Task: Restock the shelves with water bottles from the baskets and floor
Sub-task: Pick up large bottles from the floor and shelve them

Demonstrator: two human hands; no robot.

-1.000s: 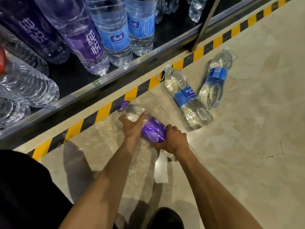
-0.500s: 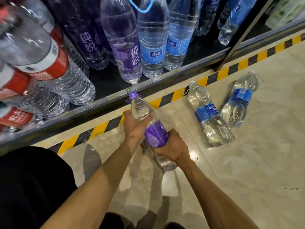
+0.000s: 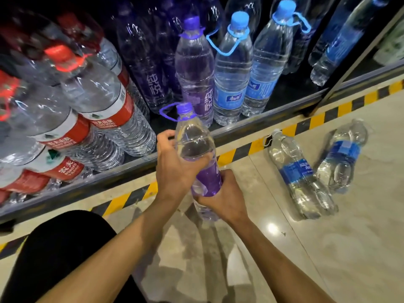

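Note:
I hold a large purple-labelled water bottle (image 3: 197, 147) nearly upright above the floor, its purple cap near the shelf's front edge. My left hand (image 3: 175, 169) wraps its upper body; my right hand (image 3: 223, 197) grips its lower part around the label. Two blue-labelled bottles lie on the floor to the right: one (image 3: 299, 176) close to the striped line, the other (image 3: 341, 158) just beyond it. The bottom shelf (image 3: 251, 130) holds standing purple-labelled bottles (image 3: 194, 71) and blue-capped bottles (image 3: 231, 73).
Red-labelled bottles (image 3: 91, 119) are stacked lying down on the shelf's left side. A yellow-and-black striped line (image 3: 236, 152) runs along the floor below the shelf. A dark shelf upright (image 3: 341, 68) stands at the right. My dark-clothed knee (image 3: 56, 254) fills the lower left.
Both hands have lifted the purple-labelled bottle off the floor and tipped it from lying to nearly upright, bringing it closer to the shelf edge. The view has tilted up toward the shelf.

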